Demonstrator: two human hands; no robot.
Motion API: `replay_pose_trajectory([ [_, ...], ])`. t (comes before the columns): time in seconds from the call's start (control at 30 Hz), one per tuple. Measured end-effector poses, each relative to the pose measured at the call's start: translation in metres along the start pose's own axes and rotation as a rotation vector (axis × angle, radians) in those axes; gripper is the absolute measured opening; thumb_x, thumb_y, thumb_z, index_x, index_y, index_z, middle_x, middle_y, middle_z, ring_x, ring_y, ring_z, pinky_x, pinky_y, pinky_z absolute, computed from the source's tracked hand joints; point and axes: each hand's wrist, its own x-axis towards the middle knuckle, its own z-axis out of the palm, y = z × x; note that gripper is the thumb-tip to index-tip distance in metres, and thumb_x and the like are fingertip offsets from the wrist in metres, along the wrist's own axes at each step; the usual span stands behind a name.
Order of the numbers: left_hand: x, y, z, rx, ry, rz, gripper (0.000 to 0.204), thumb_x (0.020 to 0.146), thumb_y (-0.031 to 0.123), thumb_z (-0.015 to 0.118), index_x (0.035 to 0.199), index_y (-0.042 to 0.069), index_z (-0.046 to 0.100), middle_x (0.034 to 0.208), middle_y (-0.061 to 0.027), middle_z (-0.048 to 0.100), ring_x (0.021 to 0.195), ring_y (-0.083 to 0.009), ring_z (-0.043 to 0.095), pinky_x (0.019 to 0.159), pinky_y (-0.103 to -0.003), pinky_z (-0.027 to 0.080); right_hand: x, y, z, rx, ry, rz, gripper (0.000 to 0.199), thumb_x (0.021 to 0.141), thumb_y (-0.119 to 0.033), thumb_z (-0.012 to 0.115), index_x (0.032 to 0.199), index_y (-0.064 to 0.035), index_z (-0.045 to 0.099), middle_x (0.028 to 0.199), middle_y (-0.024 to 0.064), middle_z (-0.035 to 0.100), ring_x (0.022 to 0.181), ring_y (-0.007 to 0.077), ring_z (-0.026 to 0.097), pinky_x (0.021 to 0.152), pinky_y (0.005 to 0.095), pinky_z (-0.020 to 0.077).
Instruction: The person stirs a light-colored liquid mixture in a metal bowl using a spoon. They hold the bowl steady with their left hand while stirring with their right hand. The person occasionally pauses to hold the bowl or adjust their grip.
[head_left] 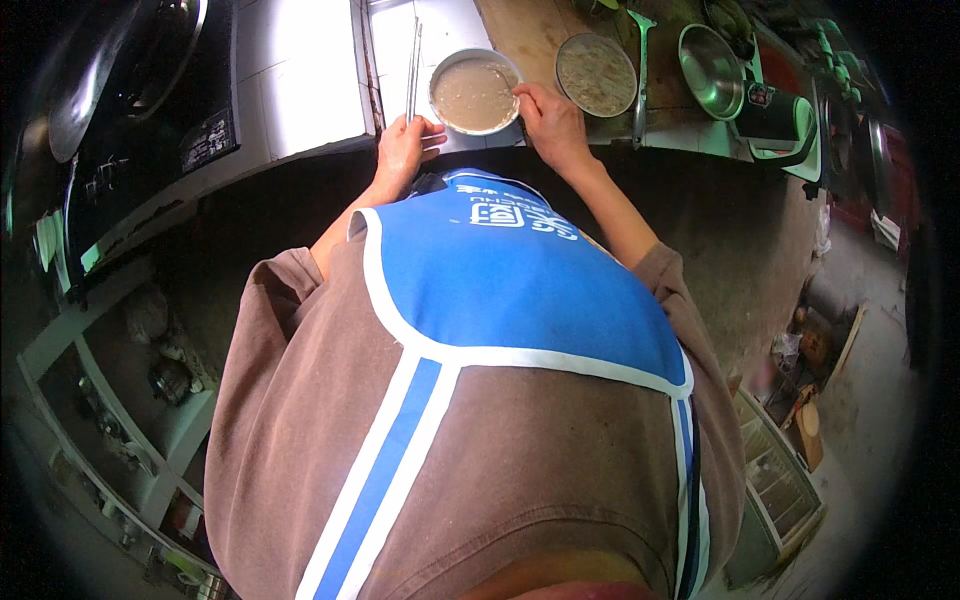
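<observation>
A round bowl with a pale rim (484,131) stands near the counter's edge, holding a thin beige liquid (470,94) with small bubbles or bits on its surface. My right hand (553,127) is closed on the bowl's right rim, thumb and finger pinching it. To the bowl's left, my left hand (403,150) holds a pair of chopsticks (414,72), which point away from me and stay outside the bowl. Just right of my right hand sits a second round dish of lumpy greyish-beige food (597,76).
A long green-and-metal utensil (641,75) lies beside the second dish. Farther right are an empty metal bowl (712,72) and a dark container with a green handle (775,118). White tiles (305,85) and a black stove (150,120) lie to the left.
</observation>
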Motion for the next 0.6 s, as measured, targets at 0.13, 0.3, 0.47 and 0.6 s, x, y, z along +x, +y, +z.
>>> replay_pose_trajectory([
  [0.13, -0.006, 0.001, 0.005, -0.040, -0.004, -0.012, 0.023, 0.093, 0.020, 0.036, 0.092, 0.001, 0.049, 0.093, -0.0148, 0.062, 0.087, -0.0220, 0.064, 0.074, -0.033, 0.052, -0.007, -0.002, -0.006, 0.005, 0.044, 0.042, 0.020, 0.084, -0.016, 0.050, 0.093, -0.0051, 0.064, 0.078, 0.0146, 0.064, 0.072, 0.0286, 0.063, 0.066, 0.0357, 0.0485],
  [0.3, -0.005, 0.003, 0.005, -0.106, -0.010, -0.023, 0.021, 0.093, 0.018, 0.035, 0.090, 0.001, 0.047, 0.092, -0.0173, 0.061, 0.085, -0.0229, 0.064, 0.073, -0.031, 0.053, -0.026, 0.010, 0.012, 0.266, 0.011, 0.312, 0.023, 0.084, -0.017, 0.047, 0.090, -0.0007, 0.063, 0.074, 0.0140, 0.064, 0.066, 0.0232, 0.063, 0.062, 0.0333, 0.0491],
  [0.47, -0.009, 0.009, 0.008, -0.110, -0.025, -0.036, 0.022, 0.094, 0.019, 0.034, 0.091, 0.002, 0.046, 0.095, -0.0195, 0.060, 0.089, -0.0253, 0.062, 0.077, -0.033, 0.052, -0.033, -0.001, 0.018, 0.466, -0.039, 0.464, 0.026, 0.084, -0.018, 0.045, 0.088, 0.0010, 0.062, 0.069, 0.0143, 0.063, 0.062, 0.0209, 0.063, 0.060, 0.0319, 0.0492],
  [0.6, -0.008, 0.009, 0.007, -0.131, -0.018, -0.025, 0.019, 0.092, 0.016, 0.037, 0.090, 0.000, 0.046, 0.091, -0.0191, 0.061, 0.084, -0.0254, 0.064, 0.072, -0.033, 0.054, -0.029, -0.004, 0.018, 0.391, -0.096, 0.386, 0.025, 0.083, -0.018, 0.046, 0.088, -0.0006, 0.063, 0.075, 0.0163, 0.064, 0.069, 0.0273, 0.063, 0.066, 0.0357, 0.0491],
])
